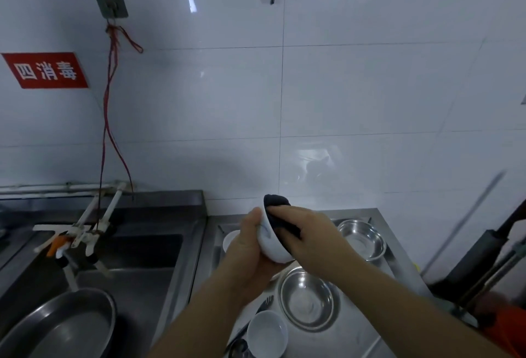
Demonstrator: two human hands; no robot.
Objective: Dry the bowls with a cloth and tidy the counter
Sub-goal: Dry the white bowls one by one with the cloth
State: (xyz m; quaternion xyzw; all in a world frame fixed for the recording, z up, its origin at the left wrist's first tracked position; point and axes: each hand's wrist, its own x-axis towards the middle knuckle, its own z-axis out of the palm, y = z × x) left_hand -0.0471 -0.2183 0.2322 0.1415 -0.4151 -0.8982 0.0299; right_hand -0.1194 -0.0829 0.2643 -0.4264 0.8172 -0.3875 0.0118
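My left hand [250, 246] grips a small white bowl [271, 246] from below and lifts it above the steel counter [358, 335], tilted on its side. My right hand [310, 236] presses a dark cloth [277, 204] into the bowl's mouth, fingers curled over the cloth. Below my arms stand two steel bowls, one near the middle [308, 298] and one at the back right [363, 236]. A second white bowl [267, 333] sits upright near the front. Another white bowl [230, 239] is partly hidden behind my left hand.
A steel sink [136, 272] with a tap [82, 236] lies to the left, and a large steel basin [65, 326] sits at its front. Dark utensils [256, 315] lie beside the front white bowl. A dark pole stand [484, 258] rises at the right edge.
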